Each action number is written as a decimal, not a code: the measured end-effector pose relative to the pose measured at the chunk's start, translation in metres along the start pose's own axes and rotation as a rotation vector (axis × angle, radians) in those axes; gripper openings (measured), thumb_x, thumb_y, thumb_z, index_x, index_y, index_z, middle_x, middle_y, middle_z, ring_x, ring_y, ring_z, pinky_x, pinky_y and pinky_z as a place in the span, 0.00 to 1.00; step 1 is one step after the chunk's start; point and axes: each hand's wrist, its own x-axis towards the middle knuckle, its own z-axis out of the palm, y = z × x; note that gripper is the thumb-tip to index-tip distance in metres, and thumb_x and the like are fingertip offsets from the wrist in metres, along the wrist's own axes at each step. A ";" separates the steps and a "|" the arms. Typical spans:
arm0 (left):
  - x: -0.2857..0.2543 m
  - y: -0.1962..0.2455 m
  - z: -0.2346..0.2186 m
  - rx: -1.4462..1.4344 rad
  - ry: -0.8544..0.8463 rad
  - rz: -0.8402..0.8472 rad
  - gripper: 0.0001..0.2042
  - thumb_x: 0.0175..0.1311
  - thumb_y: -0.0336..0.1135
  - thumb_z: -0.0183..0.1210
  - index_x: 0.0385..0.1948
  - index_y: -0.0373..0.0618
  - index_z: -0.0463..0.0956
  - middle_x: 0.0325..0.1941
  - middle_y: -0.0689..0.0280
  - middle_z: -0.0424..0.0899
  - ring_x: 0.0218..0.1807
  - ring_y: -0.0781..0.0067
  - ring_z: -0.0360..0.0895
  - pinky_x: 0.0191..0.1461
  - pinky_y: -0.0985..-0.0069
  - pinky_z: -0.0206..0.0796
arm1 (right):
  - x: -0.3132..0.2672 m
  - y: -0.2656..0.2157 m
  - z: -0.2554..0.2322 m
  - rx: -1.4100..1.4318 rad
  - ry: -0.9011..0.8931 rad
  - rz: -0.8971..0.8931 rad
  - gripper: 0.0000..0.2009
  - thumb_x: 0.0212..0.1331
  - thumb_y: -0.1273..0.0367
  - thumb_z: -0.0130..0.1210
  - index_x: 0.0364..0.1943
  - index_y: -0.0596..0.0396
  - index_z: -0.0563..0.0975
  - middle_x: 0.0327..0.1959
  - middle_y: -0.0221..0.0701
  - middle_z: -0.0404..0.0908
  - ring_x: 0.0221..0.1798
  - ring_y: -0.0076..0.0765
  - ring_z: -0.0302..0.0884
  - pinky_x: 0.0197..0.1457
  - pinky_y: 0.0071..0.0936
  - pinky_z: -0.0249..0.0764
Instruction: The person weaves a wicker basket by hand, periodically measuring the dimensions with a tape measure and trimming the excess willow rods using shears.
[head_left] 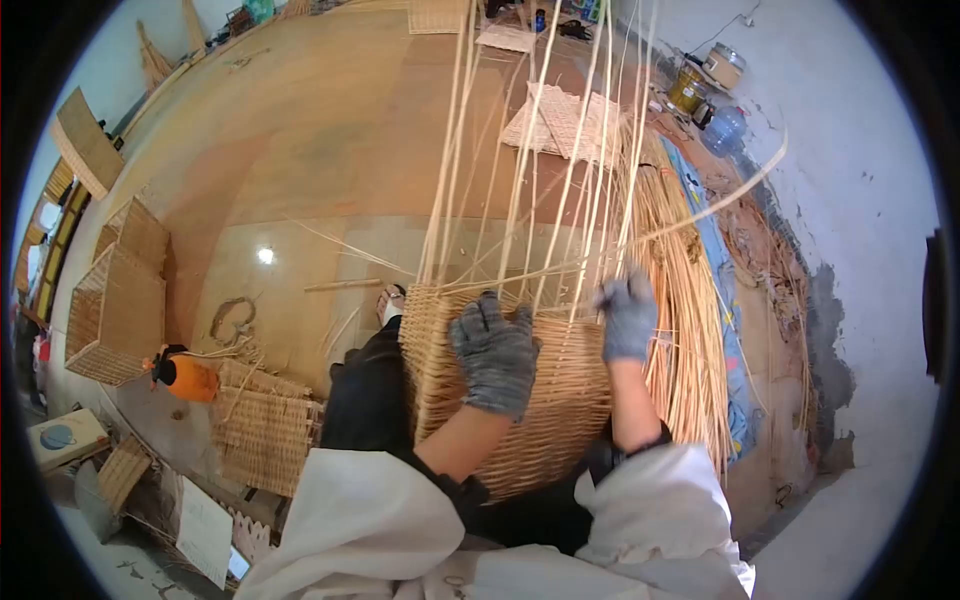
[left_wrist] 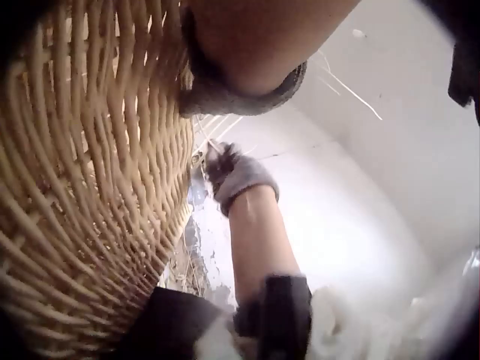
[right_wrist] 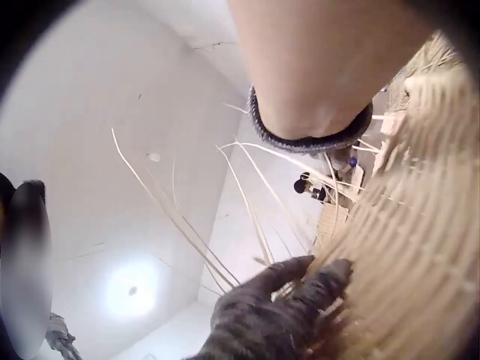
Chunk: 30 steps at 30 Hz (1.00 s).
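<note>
A partly woven wicker basket (head_left: 545, 400) leans across the person's lap, tall upright stakes (head_left: 515, 200) rising from its rim. The gloved left hand (head_left: 495, 355) lies against the near wall and grips the rim, its fingers hooked at the weave in the right wrist view, where the left glove (right_wrist: 277, 311) shows large. At the basket's right corner the gloved right hand (head_left: 628, 318) pinches a long weaving strand (head_left: 700, 212), which runs along the rim and curves up to the right. The right glove (left_wrist: 236, 176) is blurred in the left wrist view.
A bundle of loose rods (head_left: 680, 320) lies on blue cloth right of the basket, near the wall. At left are an orange spray bottle (head_left: 190, 378), a woven panel (head_left: 262, 425) and a box-shaped basket (head_left: 120, 295). A woven mat (head_left: 565, 122) lies ahead on the floor.
</note>
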 end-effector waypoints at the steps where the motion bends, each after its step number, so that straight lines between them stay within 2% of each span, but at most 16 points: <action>1: -0.002 0.001 0.015 -0.140 0.128 0.003 0.28 0.56 0.52 0.54 0.58 0.53 0.65 0.52 0.53 0.70 0.57 0.53 0.63 0.60 0.54 0.50 | -0.008 0.007 -0.021 0.012 0.001 0.230 0.21 0.57 0.77 0.49 0.57 0.59 0.67 0.24 0.30 0.73 0.27 0.27 0.72 0.30 0.21 0.72; 2: -0.004 0.003 0.025 -0.275 0.251 0.002 0.27 0.57 0.51 0.54 0.58 0.53 0.65 0.52 0.54 0.70 0.57 0.55 0.63 0.60 0.54 0.49 | -0.012 0.013 -0.035 0.024 0.004 0.467 0.21 0.56 0.78 0.50 0.56 0.58 0.69 0.25 0.31 0.75 0.30 0.29 0.75 0.33 0.22 0.73; 5: 0.016 0.031 0.013 0.075 -0.149 0.386 0.25 0.59 0.50 0.52 0.58 0.54 0.65 0.51 0.57 0.73 0.55 0.59 0.66 0.60 0.53 0.48 | -0.001 0.032 -0.049 -0.487 -0.064 -0.087 0.20 0.54 0.73 0.54 0.54 0.53 0.72 0.33 0.36 0.79 0.46 0.32 0.75 0.49 0.26 0.72; 6: 0.022 0.044 0.019 0.163 -0.434 0.364 0.24 0.61 0.50 0.49 0.59 0.54 0.65 0.51 0.60 0.73 0.56 0.61 0.67 0.62 0.52 0.46 | 0.013 0.026 -0.048 -0.659 -0.232 -0.141 0.24 0.51 0.72 0.57 0.56 0.46 0.71 0.50 0.42 0.74 0.59 0.40 0.68 0.62 0.32 0.64; 9: 0.020 0.053 0.032 0.206 -0.447 0.359 0.25 0.58 0.41 0.52 0.58 0.46 0.64 0.50 0.59 0.74 0.56 0.60 0.68 0.67 0.46 0.41 | 0.024 0.003 -0.015 -1.536 -0.361 -0.260 0.27 0.48 0.69 0.59 0.57 0.41 0.70 0.64 0.42 0.60 0.65 0.46 0.58 0.67 0.34 0.57; 10: 0.023 0.052 0.027 0.191 -0.491 0.371 0.24 0.58 0.41 0.52 0.58 0.46 0.65 0.50 0.59 0.74 0.57 0.59 0.67 0.66 0.44 0.39 | 0.027 0.014 -0.013 -1.495 -0.290 -0.222 0.29 0.47 0.67 0.61 0.58 0.45 0.69 0.68 0.41 0.51 0.68 0.48 0.52 0.69 0.36 0.52; 12: 0.005 0.039 0.025 -0.019 -0.112 0.476 0.23 0.59 0.40 0.53 0.56 0.45 0.66 0.49 0.58 0.74 0.57 0.58 0.68 0.66 0.46 0.42 | 0.016 0.010 -0.021 -1.342 -0.203 -0.357 0.29 0.48 0.69 0.60 0.59 0.50 0.68 0.66 0.44 0.56 0.67 0.47 0.53 0.70 0.37 0.50; 13: -0.005 0.029 0.025 -0.113 0.079 0.523 0.22 0.59 0.40 0.53 0.56 0.45 0.67 0.49 0.58 0.74 0.57 0.58 0.68 0.66 0.47 0.44 | 0.013 0.015 -0.029 -1.157 -0.162 -0.434 0.28 0.48 0.70 0.60 0.58 0.52 0.68 0.63 0.45 0.61 0.65 0.46 0.58 0.68 0.37 0.54; 14: -0.013 0.015 0.005 -0.235 0.105 0.437 0.22 0.59 0.40 0.54 0.54 0.44 0.68 0.49 0.57 0.74 0.56 0.58 0.68 0.65 0.50 0.47 | 0.006 0.021 -0.034 -0.974 -0.124 -0.489 0.26 0.49 0.72 0.59 0.57 0.54 0.69 0.60 0.45 0.66 0.63 0.45 0.62 0.66 0.37 0.57; 16: -0.030 -0.018 -0.053 -0.493 0.162 0.282 0.21 0.58 0.38 0.57 0.52 0.42 0.69 0.49 0.56 0.75 0.56 0.58 0.69 0.64 0.57 0.54 | -0.021 -0.006 -0.029 -0.684 -0.136 -0.242 0.21 0.50 0.74 0.58 0.52 0.56 0.73 0.50 0.42 0.75 0.51 0.43 0.74 0.58 0.32 0.68; 19: -0.034 -0.078 -0.059 -0.822 0.201 -0.254 0.26 0.52 0.38 0.64 0.51 0.35 0.68 0.50 0.59 0.74 0.53 0.59 0.71 0.59 0.68 0.62 | -0.045 -0.025 -0.006 -0.227 -0.306 -0.172 0.13 0.50 0.79 0.56 0.42 0.61 0.79 0.36 0.35 0.81 0.36 0.28 0.77 0.42 0.21 0.72; 20: -0.029 -0.088 -0.052 -0.828 0.143 -0.214 0.26 0.51 0.37 0.66 0.51 0.36 0.68 0.50 0.59 0.74 0.53 0.60 0.70 0.59 0.69 0.62 | -0.052 -0.034 0.015 -0.350 -0.321 -0.273 0.09 0.50 0.78 0.57 0.36 0.62 0.80 0.29 0.32 0.81 0.30 0.25 0.76 0.36 0.19 0.71; 23: -0.007 -0.109 -0.043 -0.858 -0.010 -0.114 0.27 0.48 0.36 0.68 0.51 0.39 0.69 0.49 0.59 0.73 0.54 0.65 0.70 0.59 0.70 0.62 | -0.069 -0.063 0.071 -0.489 -0.384 -0.137 0.07 0.52 0.73 0.57 0.35 0.60 0.81 0.29 0.36 0.81 0.35 0.28 0.78 0.41 0.22 0.74; 26: 0.010 -0.112 -0.037 -0.992 -0.207 -0.091 0.29 0.46 0.38 0.70 0.52 0.43 0.69 0.52 0.61 0.72 0.57 0.66 0.68 0.62 0.71 0.59 | -0.076 -0.061 0.093 -0.361 -0.325 -0.120 0.05 0.52 0.74 0.58 0.33 0.58 0.82 0.27 0.34 0.82 0.31 0.25 0.78 0.38 0.22 0.74; 28: 0.012 -0.120 -0.031 -1.076 -0.215 -0.069 0.29 0.45 0.38 0.70 0.52 0.43 0.69 0.52 0.61 0.72 0.57 0.67 0.67 0.62 0.71 0.59 | -0.081 -0.056 0.101 -0.317 -0.236 -0.046 0.04 0.51 0.75 0.59 0.31 0.57 0.83 0.25 0.32 0.82 0.28 0.23 0.78 0.34 0.20 0.75; 30: 0.012 -0.125 -0.027 -1.120 -0.186 -0.048 0.29 0.45 0.39 0.70 0.51 0.42 0.70 0.52 0.62 0.72 0.56 0.67 0.67 0.62 0.71 0.59 | -0.078 -0.057 0.108 -0.262 -0.313 -0.167 0.04 0.51 0.75 0.60 0.31 0.57 0.83 0.26 0.33 0.82 0.27 0.23 0.78 0.33 0.19 0.74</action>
